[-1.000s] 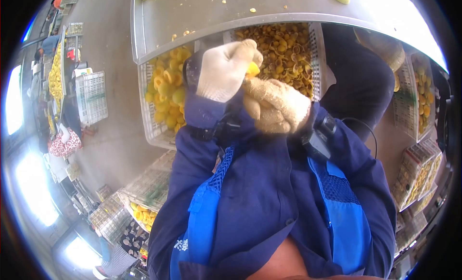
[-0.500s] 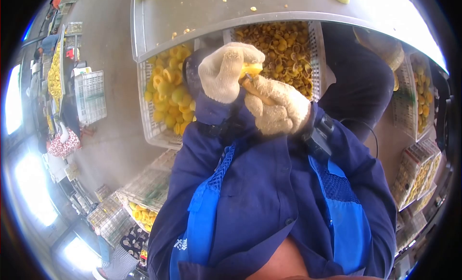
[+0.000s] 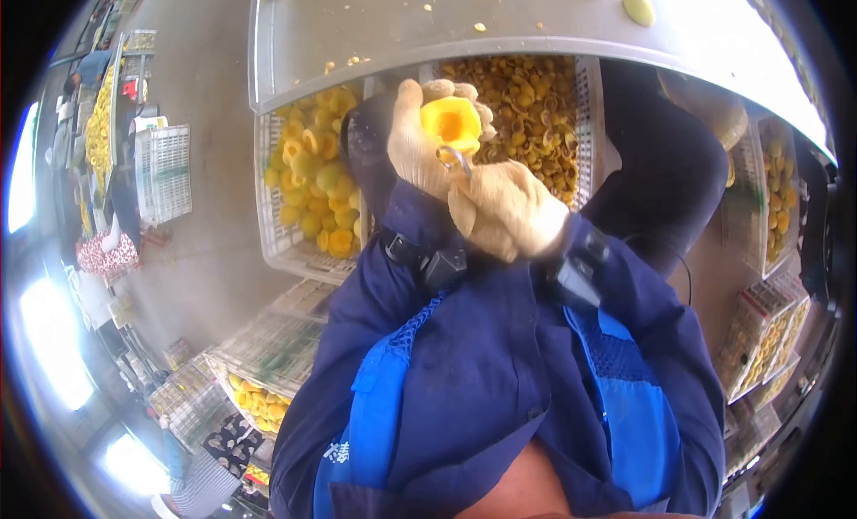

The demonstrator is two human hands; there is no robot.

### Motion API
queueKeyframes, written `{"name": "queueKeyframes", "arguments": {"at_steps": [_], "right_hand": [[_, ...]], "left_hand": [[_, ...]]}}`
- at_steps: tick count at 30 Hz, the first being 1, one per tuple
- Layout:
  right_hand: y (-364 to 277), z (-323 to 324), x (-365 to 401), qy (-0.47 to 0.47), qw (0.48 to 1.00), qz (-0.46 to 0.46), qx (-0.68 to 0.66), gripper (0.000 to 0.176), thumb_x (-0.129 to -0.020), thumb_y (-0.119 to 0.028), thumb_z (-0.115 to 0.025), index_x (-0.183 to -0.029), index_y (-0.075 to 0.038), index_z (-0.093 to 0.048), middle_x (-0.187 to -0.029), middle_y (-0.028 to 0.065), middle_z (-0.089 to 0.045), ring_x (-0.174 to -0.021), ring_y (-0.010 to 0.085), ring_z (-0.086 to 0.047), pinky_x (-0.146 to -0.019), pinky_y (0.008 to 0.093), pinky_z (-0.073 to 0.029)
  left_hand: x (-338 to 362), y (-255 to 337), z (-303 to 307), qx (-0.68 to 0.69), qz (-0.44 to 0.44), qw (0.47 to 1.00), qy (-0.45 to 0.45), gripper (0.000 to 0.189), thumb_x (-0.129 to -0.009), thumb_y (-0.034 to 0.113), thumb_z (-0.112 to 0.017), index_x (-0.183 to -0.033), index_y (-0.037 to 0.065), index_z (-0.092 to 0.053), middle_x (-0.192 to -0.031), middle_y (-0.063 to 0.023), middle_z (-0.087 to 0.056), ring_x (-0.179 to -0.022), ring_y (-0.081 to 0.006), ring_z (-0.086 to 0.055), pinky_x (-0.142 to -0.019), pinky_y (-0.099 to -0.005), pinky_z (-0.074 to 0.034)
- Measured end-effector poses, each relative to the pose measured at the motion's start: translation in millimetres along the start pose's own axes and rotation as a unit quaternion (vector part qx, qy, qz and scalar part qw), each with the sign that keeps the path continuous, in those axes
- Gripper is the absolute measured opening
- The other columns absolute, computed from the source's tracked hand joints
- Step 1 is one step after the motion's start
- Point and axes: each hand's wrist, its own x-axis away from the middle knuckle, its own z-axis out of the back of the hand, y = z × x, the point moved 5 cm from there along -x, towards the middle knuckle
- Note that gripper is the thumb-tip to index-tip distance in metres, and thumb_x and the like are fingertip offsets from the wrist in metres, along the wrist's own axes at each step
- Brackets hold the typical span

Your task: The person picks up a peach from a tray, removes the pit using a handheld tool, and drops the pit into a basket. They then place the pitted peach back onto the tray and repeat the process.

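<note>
In my gloved left hand [image 3: 409,149] rests a yellow peach half [image 3: 435,117], cut side up with a hollow in its middle; the fingers are curled round it. My gloved right hand [image 3: 518,207] grips a pitting knife [image 3: 456,156] whose curved metal loop shows at the lower edge of the peach half. Its handle is mostly hidden in the glove. Behind my left wrist, a white crate [image 3: 263,189] holds yellow peach halves [image 3: 317,198]. Beyond my right hand, another crate [image 3: 585,117] is full of brownish pits and scraps [image 3: 527,99].
A metal table [image 3: 375,24] with raised edge spans the top, bearing small scraps and a few pale fruit pieces [image 3: 638,10]. Fruit-filled crates stand at right [image 3: 754,198] and lower left [image 3: 268,340]. Other people, one in a striped garment [image 3: 210,488], are at far left.
My left hand has turned palm up, bringing the peach half's hollow into view. My right hand has moved slightly down, and the knife's loop now shows more plainly.
</note>
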Motion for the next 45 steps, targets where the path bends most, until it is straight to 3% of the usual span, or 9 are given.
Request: {"name": "queueKeyframes", "arguments": {"at_steps": [4,7,12,17,20,24,34,39,45], "right_hand": [[-36.1,17.1,18.0,0.145,0.949,0.222,0.173,0.035,-0.115,-0.031,-0.061,-0.100,-0.001,-0.072,-0.064,-0.0010,-0.060,-0.055,0.0111,-0.060,-0.052,0.0286,-0.047],[-22.7,65.4,11.2,0.290,0.730,0.226,0.576,0.030,-0.110,-0.030,-0.067,-0.097,-0.004,-0.072,-0.079,0.0218,-0.074,-0.069,0.0417,-0.074,-0.061,0.0487,-0.057],[-18.1,92.8,32.0,0.378,0.781,0.099,0.487,0.036,-0.112,-0.035,-0.063,-0.094,-0.005,-0.073,-0.082,0.0272,-0.072,-0.080,0.0492,-0.073,-0.068,0.0557,-0.056],[-39.5,121.2,42.0,0.370,0.793,0.112,0.471,0.025,-0.107,-0.027,-0.069,-0.122,-0.007,-0.074,-0.097,0.0216,-0.078,-0.086,0.0391,-0.077,-0.075,0.0458,-0.060],[-52.3,121.6,38.6,0.390,0.851,0.117,0.331,0.028,-0.115,-0.022,-0.061,-0.134,-0.002,-0.071,-0.085,-0.0030,-0.068,-0.073,0.0041,-0.061,-0.065,0.0247,-0.052],[-65.7,126.7,27.4,0.374,0.896,0.240,-0.010,0.036,-0.110,-0.012,-0.067,-0.144,0.002,-0.064,-0.092,0.0039,-0.071,-0.068,0.0097,-0.064,-0.060,0.0243,-0.053],[-167.6,247.6,143.1,0.510,0.758,0.091,0.396,0.036,-0.110,-0.026,-0.064,-0.136,-0.003,-0.070,-0.099,0.0069,-0.077,-0.081,0.0155,-0.073,-0.068,0.0315,-0.055],[-227.9,351.3,151.7,0.597,0.694,0.024,0.401,0.031,-0.099,-0.014,-0.071,-0.125,0.003,-0.072,-0.093,0.0126,-0.078,-0.071,0.0171,-0.074,-0.063,0.0344,-0.059],[-268.4,541.9,89.0,0.678,0.478,-0.017,0.559,0.036,-0.107,-0.033,-0.059,-0.102,-0.001,-0.074,-0.095,0.0189,-0.076,-0.088,0.0333,-0.078,-0.082,0.0449,-0.060]], "left_hand": [[0.4,12.1,0.0,0.031,-0.011,0.999,0.026,0.045,-0.111,0.044,-0.050,-0.110,0.003,-0.070,-0.109,-0.0210,-0.075,-0.096,-0.0383,-0.074,-0.083,-0.0491,-0.062],[3.7,22.7,13.1,0.036,-0.022,0.999,-0.007,0.048,-0.104,0.040,-0.056,-0.122,-0.002,-0.070,-0.117,-0.0242,-0.075,-0.103,-0.0422,-0.073,-0.092,-0.0540,-0.061],[11.0,83.9,43.8,-0.220,-0.113,0.969,-0.009,0.043,-0.101,0.032,-0.060,-0.121,-0.005,-0.072,-0.123,-0.0225,-0.076,-0.109,-0.0385,-0.075,-0.096,-0.0521,-0.062],[49.8,184.9,36.0,-0.846,-0.372,0.383,0.013,0.018,-0.088,0.009,-0.070,-0.103,0.008,-0.080,-0.105,-0.0161,-0.080,-0.097,-0.0367,-0.076,-0.091,-0.0425,-0.061],[94.1,179.6,-105.9,-0.754,-0.471,0.439,-0.129,0.022,-0.085,-0.002,-0.066,-0.104,0.005,-0.075,-0.108,-0.0150,-0.079,-0.103,-0.0381,-0.075,-0.098,-0.0499,-0.059],[167.4,146.7,-219.8,-0.653,-0.601,0.310,-0.340,0.025,-0.083,0.004,-0.070,-0.107,0.007,-0.079,-0.108,-0.0135,-0.078,-0.102,-0.0357,-0.074,-0.094,-0.0480,-0.059],[225.1,133.1,-233.9,-0.543,-0.595,0.324,-0.496,0.037,-0.080,-0.002,-0.067,-0.114,0.006,-0.077,-0.117,-0.0163,-0.076,-0.109,-0.0383,-0.072,-0.096,-0.0478,-0.058],[88.2,197.2,-165.4,-0.683,-0.503,0.482,-0.220,0.042,-0.079,-0.005,-0.066,-0.118,0.005,-0.077,-0.121,-0.0177,-0.075,-0.113,-0.0397,-0.071,-0.098,-0.0477,-0.058],[-140.8,275.5,101.9,-0.854,-0.160,0.424,0.258,0.069,-0.098,0.033,-0.069,-0.157,0.002,-0.049,-0.153,-0.0244,-0.061,-0.143,-0.0441,-0.057,-0.117,-0.0511,-0.049]]}}
